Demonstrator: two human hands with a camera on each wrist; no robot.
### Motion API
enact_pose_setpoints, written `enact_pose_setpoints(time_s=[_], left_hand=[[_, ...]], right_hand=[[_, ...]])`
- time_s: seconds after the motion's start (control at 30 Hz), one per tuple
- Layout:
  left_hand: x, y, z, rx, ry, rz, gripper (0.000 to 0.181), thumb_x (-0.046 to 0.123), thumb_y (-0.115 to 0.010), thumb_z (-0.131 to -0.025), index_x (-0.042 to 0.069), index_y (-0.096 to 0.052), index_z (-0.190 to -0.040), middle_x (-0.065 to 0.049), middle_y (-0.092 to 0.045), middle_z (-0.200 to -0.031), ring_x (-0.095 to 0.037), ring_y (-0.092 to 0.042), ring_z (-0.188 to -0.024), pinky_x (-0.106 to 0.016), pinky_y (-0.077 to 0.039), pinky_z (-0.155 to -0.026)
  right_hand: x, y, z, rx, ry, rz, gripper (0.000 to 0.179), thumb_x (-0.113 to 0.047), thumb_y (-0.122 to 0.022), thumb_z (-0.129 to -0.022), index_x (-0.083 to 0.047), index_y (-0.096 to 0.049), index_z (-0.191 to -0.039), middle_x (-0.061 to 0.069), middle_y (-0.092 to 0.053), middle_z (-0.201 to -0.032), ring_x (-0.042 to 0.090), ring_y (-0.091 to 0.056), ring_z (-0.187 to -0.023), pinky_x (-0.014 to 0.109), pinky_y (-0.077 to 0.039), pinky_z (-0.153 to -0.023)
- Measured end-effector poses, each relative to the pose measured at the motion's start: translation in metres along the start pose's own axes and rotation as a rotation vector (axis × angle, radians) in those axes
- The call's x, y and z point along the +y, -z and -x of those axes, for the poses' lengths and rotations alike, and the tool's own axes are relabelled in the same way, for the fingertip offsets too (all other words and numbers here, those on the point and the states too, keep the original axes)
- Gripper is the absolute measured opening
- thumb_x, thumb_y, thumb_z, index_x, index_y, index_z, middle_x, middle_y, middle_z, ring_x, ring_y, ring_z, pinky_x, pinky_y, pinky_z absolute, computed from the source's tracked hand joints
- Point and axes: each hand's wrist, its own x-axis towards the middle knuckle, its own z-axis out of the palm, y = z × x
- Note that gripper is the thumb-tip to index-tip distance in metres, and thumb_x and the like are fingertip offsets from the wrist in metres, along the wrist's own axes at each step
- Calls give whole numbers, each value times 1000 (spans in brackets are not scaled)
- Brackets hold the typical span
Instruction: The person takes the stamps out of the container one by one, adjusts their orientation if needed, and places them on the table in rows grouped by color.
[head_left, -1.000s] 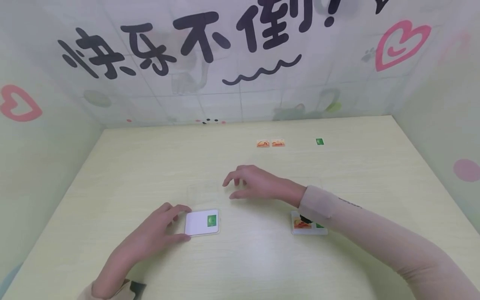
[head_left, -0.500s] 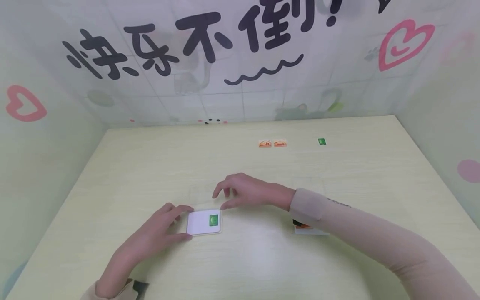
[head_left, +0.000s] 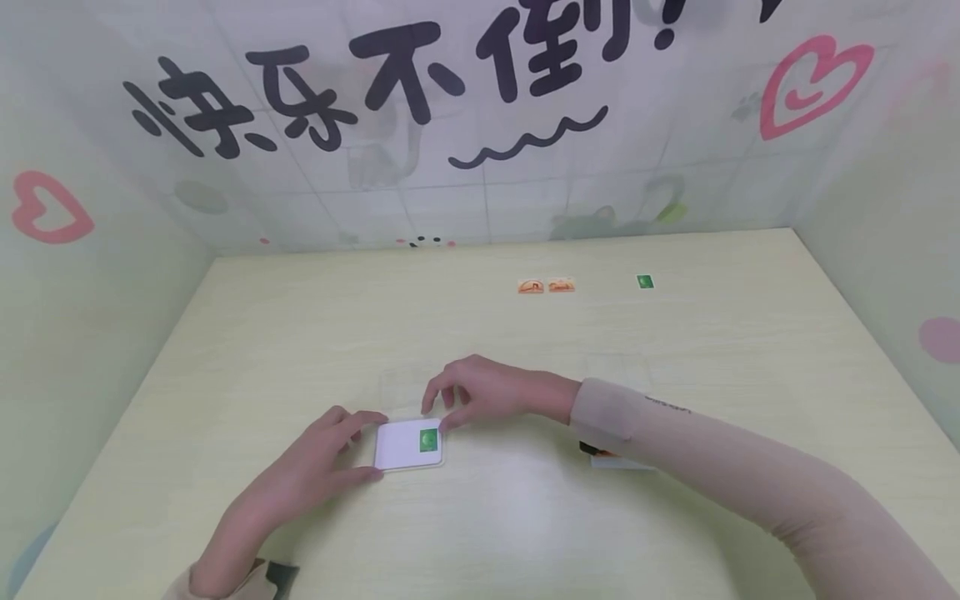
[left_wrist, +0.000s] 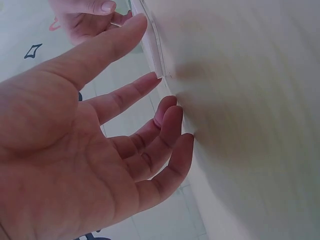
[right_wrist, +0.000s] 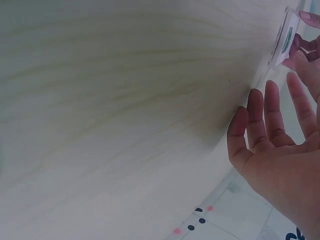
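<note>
A clear plastic case (head_left: 397,450) with a white insert lies on the table at front left. A green stamp (head_left: 428,440) sits at the right side of the insert. My left hand (head_left: 318,450) holds the case by its left corners, thumb at the near one and index finger at the far one. My right hand (head_left: 480,392) is over the case's far right corner, its thumb close to the stamp; whether it touches the case I cannot tell. Behind the case, a transparent flap (head_left: 401,385) lies faintly visible. In the right wrist view, the right fingers (right_wrist: 255,120) are spread and bent.
Two orange stamps (head_left: 531,287) and a lone green stamp (head_left: 645,282) lie farther back on the table (head_left: 300,325). A second case (head_left: 622,463) is mostly hidden under my right sleeve (head_left: 660,425). A printed wall (head_left: 322,200) borders the back.
My right hand has moved left and nearer, down to the case's far right corner. Its sleeve now covers most of the second case. My left hand keeps its hold.
</note>
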Motion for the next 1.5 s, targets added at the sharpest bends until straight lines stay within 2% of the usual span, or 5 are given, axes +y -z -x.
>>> enact_pose_setpoints(time_s=[0.33,0.67,0.87,1.1,1.5], left_hand=[[-1,-1,-1,-6,10,11,60,23,-88,-87,13,-63,-140,-3,-58,-108,-18,-55,-100,-30,-49,-77],[-5,-3,-1,-6,-3,21,61,25,-87,-88,13,-62,-142,-3,-57,-108,-18,-54,-101,-29,-48,-76],[-5,-2,-1,-3,-10,27,59,23,-87,-88,13,-63,-141,-1,-56,-106,-17,-53,-100,-28,-48,-76],[-6,-2,-1,-10,1,27,59,23,-87,-88,13,-63,-141,-2,-57,-107,-18,-53,-101,-28,-48,-76],[-6,-3,-1,-4,-4,23,59,23,-87,-88,14,-63,-140,-1,-56,-106,-18,-54,-101,-29,-49,-76]], right_hand=[[1,-2,-5,-32,23,-15,22,-14,-83,-93,-15,-79,-115,-4,-64,-91,9,-52,-79,19,-43,-73],[2,-2,-12,-73,38,-8,22,-11,-84,-92,-17,-79,-113,-3,-62,-90,9,-52,-84,20,-43,-77],[0,-3,-15,-92,32,36,23,-13,-83,-92,-18,-80,-114,-3,-59,-88,9,-49,-85,20,-40,-77],[5,-6,-18,-108,71,66,21,-14,-81,-94,-18,-81,-115,-2,-55,-85,9,-45,-83,20,-36,-76],[3,-6,-17,-137,89,136,20,-14,-79,-96,-21,-77,-114,-1,-54,-89,10,-47,-86,20,-36,-77]])
